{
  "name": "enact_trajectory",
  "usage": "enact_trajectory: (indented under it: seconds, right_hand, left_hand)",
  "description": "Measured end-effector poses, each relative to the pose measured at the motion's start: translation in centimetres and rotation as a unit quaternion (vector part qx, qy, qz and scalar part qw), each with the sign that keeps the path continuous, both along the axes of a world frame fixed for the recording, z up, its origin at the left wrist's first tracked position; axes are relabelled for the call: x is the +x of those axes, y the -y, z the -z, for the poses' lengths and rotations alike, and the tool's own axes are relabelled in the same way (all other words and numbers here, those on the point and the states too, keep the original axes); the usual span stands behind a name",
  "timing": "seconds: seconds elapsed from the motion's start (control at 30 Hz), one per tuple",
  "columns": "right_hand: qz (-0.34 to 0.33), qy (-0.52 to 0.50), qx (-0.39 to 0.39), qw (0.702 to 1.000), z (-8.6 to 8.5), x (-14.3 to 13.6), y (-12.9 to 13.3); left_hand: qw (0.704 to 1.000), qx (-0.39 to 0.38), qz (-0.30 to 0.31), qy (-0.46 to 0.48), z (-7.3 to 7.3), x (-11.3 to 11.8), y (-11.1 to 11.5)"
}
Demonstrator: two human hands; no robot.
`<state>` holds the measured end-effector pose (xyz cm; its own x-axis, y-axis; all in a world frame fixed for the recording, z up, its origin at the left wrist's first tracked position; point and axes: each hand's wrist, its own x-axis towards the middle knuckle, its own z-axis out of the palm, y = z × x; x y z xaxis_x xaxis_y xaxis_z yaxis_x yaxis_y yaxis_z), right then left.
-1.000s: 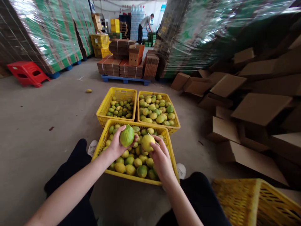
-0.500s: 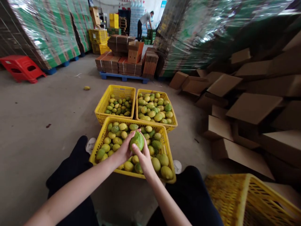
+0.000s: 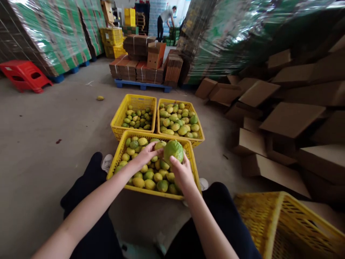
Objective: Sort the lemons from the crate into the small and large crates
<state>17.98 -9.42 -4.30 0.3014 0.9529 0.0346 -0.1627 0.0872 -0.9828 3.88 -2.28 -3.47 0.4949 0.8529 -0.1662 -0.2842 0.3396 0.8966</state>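
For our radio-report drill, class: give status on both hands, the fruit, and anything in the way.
Right hand holding green fruit. Left hand beside it, grip unclear. Fruit-filled yellow crate below; nothing seen blocking the hands.

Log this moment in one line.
right hand: holding green citrus fruit; left hand: at yellow-green lemon, grip unclear; below: yellow crate

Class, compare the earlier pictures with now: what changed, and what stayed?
The green fruit moved rightward, from the left hand into the right hand, which has let go of its yellow fruit. The left hand's grip is unclear. The front crate and red stool stayed put.
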Motion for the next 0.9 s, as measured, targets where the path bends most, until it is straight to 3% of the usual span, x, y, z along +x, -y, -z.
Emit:
enact_trajectory:
  seconds: [0.1, 0.17, 0.3, 0.43, 0.63, 0.77, 0.9]
  right_hand:
    - [0.056, 0.084, 0.034, 0.994, -0.6, 1.2, -0.4]
    - [0.107, 0.182, 0.069, 0.975, -0.7, 1.6, -0.5]
    - [0.153, 0.292, 0.114, 0.937, -0.4, 1.5, -0.6]
    - [0.151, 0.307, 0.152, 0.927, -0.1, 0.8, -0.7]
    - [0.165, 0.328, 0.179, 0.913, -0.7, 0.3, -0.8]
    - [0.163, 0.328, 0.164, 0.916, -1.3, 0.2, -0.7]
    - [0.074, 0.174, 0.063, 0.98, -1.9, 0.2, -0.7]
  left_hand:
    - [0.988, 0.115, -0.085, -0.051, -1.0, -0.5, -0.3]
    - [0.976, 0.168, -0.122, -0.063, -1.6, -0.8, -0.5]
    - [0.966, 0.236, -0.094, -0.053, -2.3, -1.1, -0.3]
    - [0.962, 0.261, -0.058, -0.057, -2.0, -1.0, 0.2]
    - [0.953, 0.286, -0.077, -0.07, -1.7, -1.4, 0.0]
    - [0.97, 0.208, -0.083, -0.096, -1.7, -1.6, -0.4]
    - [0.997, -0.039, -0.049, -0.039, -0.8, -1.3, -1.1]
